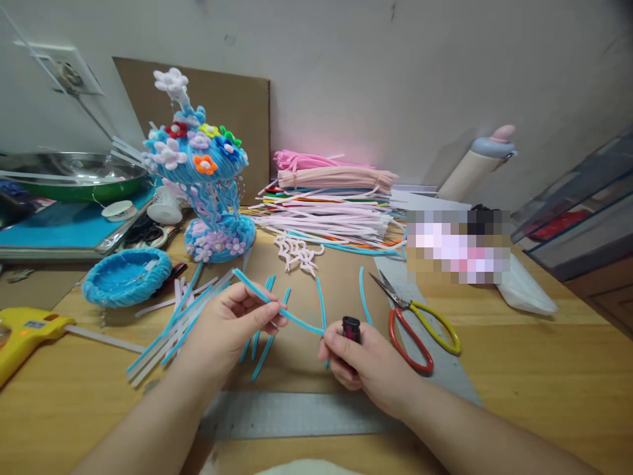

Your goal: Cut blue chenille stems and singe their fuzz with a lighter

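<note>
A blue fuzzy stem [301,322] stretches between my two hands above a brown board [297,369]. My left hand [242,320] pinches it between thumb and fingers, its free end pointing up and left. The other end is held by my right hand [353,353], which also has a dark lighter [351,328] in its closed fingers. Short blue stems [264,353] lie on the board behind my left hand, and another blue stem [364,295] lies near the scissors. Red-and-yellow-handled scissors [413,323] rest open to the right of my right hand.
A blue jellyfish-like flower ornament [198,158] stands at the back left, with a blue fuzzy bowl [127,277] before it. A yellow glue gun [30,333] lies far left. Bundled stems [331,221] are stacked behind white curled pieces [297,254]. A bottle [475,161] stands back right.
</note>
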### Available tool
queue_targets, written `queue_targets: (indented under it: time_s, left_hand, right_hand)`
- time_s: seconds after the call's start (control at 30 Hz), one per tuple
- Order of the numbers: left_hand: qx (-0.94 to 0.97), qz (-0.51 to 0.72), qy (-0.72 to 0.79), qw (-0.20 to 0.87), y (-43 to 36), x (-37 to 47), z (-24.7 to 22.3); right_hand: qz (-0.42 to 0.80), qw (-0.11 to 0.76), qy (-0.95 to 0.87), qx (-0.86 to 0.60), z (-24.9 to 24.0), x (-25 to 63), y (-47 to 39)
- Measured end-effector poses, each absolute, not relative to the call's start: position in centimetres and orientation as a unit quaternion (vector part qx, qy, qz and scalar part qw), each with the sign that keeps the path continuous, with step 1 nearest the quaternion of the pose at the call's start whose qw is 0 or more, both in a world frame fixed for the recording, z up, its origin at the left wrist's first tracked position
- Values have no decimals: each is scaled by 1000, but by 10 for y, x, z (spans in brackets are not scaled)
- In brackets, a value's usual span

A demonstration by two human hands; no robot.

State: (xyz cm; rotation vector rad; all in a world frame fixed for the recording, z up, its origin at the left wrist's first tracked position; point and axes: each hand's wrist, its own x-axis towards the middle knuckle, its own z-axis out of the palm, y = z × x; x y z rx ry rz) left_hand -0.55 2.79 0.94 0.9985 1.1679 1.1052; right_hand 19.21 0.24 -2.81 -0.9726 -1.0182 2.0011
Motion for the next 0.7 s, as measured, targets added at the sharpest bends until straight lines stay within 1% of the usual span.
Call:
queue_targets:
  time_s: [0.17,0.3,0.4,0.57,0.7]
  left_hand:
    - [381,506,489,599,29,-4,12]
    - [335,529,475,618,30,-2,12]
    - [333,547,473,605,31,-4,12]
    - [348,604,481,532,31,-10,14]
    - [361,626,477,500,32,-13,14]
  right_hand:
    - [740,373,-411,-380,-29,195,3]
    - [687,378,-482,-392,-28,196,2]
    - [605,369,-553,-437,-26,199,2]
    - [453,384,-616,-517,-23,208,11]
    - [336,346,-649,-588,-20,214,17]
